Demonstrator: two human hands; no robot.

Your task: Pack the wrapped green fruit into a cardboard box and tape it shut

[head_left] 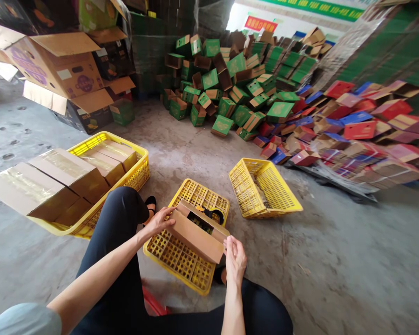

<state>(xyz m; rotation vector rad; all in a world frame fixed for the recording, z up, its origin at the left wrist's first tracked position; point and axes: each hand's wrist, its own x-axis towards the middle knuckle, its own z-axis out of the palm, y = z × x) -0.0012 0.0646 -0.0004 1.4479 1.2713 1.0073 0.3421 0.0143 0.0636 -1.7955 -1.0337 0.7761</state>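
A brown cardboard box [195, 236] rests on an upturned yellow plastic crate [181, 263] between my knees. Its top shows a dark opening between flaps, and what lies inside is too dark to make out. My left hand [159, 220] grips the box's left end, with the fingers over its upper edge. At the other end, my right hand [235, 255] has its fingers closed on the corner. Just behind the box, a black and yellow tape dispenser [214, 215] lies on the crate, partly hidden by the box.
Left of my leg, a yellow crate [145, 163] holds several taped cartons [61, 170]. Another yellow basket [265, 188] lies tilted at the right. Piles of green boxes [237, 100] and red and blue boxes [359, 130] fill the back. Large open cartons [56, 70] stand at the left.
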